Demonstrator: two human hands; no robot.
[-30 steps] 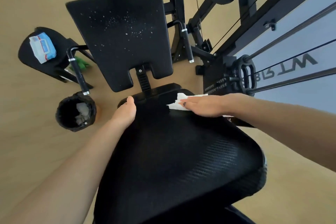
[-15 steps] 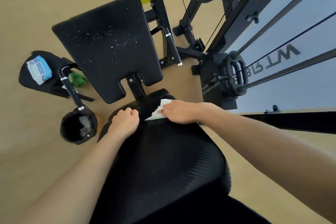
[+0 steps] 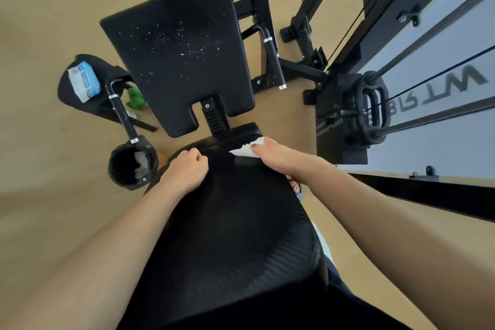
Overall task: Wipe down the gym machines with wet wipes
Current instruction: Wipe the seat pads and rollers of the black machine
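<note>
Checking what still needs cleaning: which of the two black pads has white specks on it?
The upright back pad, scattered with white specks. The seat pad, under the right hand and its wipe, shows none.

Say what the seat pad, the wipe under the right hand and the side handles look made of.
Seat pad: likely vinyl upholstery, matte black with fine ribbed texture.
Wipe: thin white nonwoven sheet, crumpled under the right hand.
Side handles: seemingly black rubber or foam grips with silvery metal end rings.

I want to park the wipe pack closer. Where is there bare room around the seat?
The near half of the seat, between the forearms, is bare. So is the floor left of the bin. The far seat edge is crowded: left hand, and right hand on the wipe. The backrest is speckled white.
</note>
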